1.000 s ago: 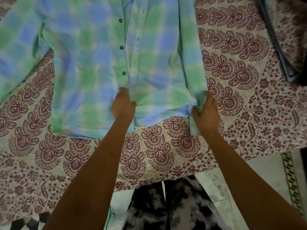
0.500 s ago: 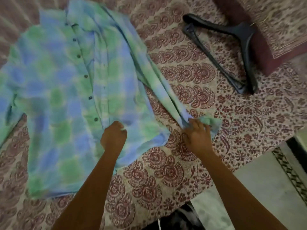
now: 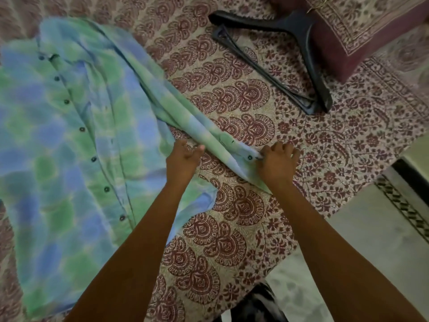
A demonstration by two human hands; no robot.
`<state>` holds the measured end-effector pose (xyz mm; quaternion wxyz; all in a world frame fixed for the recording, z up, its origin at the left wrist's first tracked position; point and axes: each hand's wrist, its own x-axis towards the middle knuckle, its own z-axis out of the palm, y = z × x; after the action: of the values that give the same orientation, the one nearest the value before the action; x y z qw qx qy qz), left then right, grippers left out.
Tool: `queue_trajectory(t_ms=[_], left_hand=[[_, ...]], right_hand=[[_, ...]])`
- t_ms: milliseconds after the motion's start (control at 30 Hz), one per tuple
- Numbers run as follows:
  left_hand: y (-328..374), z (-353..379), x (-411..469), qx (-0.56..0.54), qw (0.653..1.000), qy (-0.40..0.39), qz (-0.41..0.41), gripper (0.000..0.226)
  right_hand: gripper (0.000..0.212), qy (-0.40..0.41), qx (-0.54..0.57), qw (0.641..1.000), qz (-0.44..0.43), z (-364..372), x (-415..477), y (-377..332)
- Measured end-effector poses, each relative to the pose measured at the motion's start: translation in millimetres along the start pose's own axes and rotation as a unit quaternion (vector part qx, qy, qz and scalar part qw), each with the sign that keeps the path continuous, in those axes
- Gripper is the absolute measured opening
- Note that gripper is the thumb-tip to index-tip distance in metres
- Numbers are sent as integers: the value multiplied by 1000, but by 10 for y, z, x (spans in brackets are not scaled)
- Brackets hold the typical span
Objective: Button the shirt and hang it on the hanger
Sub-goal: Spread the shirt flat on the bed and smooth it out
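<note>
A blue and green checked shirt (image 3: 60, 140) lies front up and unbuttoned on the bed, with a row of dark buttons down its placket. Its right sleeve (image 3: 185, 110) stretches diagonally toward me. My right hand (image 3: 277, 160) pinches the sleeve cuff, next to the cuff's dark button. My left hand (image 3: 183, 156) is curled at the sleeve's near edge, where the sleeve meets the shirt body; its fingers touch the cloth. A black plastic hanger (image 3: 299, 54) lies flat at the upper right, apart from the shirt.
The bed is covered by a cream sheet with maroon print (image 3: 232, 217). A maroon-bordered pillow (image 3: 362, 26) sits at the top right, over the hanger's top. The bed edge and a tiled floor (image 3: 376, 240) lie at the lower right.
My view swung right, bringing the hanger into sight. Both hands left the shirt's bottom hem; the right took the sleeve cuff and the left moved onto the sleeve.
</note>
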<state>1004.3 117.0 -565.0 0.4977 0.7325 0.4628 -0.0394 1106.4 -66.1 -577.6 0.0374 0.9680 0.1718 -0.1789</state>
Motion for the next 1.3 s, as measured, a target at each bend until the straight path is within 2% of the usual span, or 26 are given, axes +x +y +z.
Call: queue_trajectory(t_ms=[67,133,200,267,333,367,433,467,500,600,633,667,733,800,833,900,967,1133,1167,1200,1233,1300], left_hand=[[171,177,98,-25,999,-8,-24,87],[292,326,181,-16,999,-4,-49,102],[399,441,232,-24,998,9,-61,93],[507,455,269,-64,995,60,-50,77],[640,386,286,-162,978,123,-38,65],[720,350,293,-210,967,138,-25,62],[926,302,304,-261,958,119,5,63],[1053,303,320,-277,957,84,22,66],[1167,328,347,-290,955,34,39,69],[1448,492,478,-264,951,-138,86,71],[1496,532,502,-239,950,-179,91,66],[1498,564,534,-224,948,-211,87,62],[1423,579,589,-223,942,-240,75,59],[1299,565,608,-212,948,-227,67,56],[1215,559,608,-189,958,-206,65,51],[987,540,635,-111,981,-140,70,40],[725,500,683,-63,991,-93,66,34],[335,322,706,-29,998,-34,45,29],[301,302,689,-20,998,-32,46,28],[279,287,681,-14,998,-31,49,29],[269,278,669,-9,998,-31,50,29],[266,251,659,-8,998,-26,55,29]], right_hand=[[33,15,77,996,-30,-59,81,62],[23,-20,244,968,-60,-141,109,137],[13,-92,399,911,-44,-246,113,260],[11,-143,542,827,34,-355,122,390],[12,-148,619,763,118,-349,191,512],[13,-133,614,764,145,-305,237,568],[12,-106,545,819,145,-204,276,622],[18,-92,531,833,127,-159,273,614],[25,-85,548,826,101,-137,238,587],[48,-64,639,762,86,-157,168,472],[54,-50,639,764,80,-127,170,449],[55,-40,616,785,58,-107,142,422],[72,-20,504,863,-23,-14,49,374],[87,25,335,933,-126,140,15,320],[87,47,261,950,-163,212,9,280],[79,55,171,963,-200,351,59,189],[72,47,118,972,-195,414,119,87],[54,40,21,987,-155,401,302,-152],[45,54,22,985,-163,370,315,-171],[36,101,54,977,-177,343,342,-168],[32,126,124,968,-175,285,359,-144],[36,100,303,943,-93,39,383,-85]])
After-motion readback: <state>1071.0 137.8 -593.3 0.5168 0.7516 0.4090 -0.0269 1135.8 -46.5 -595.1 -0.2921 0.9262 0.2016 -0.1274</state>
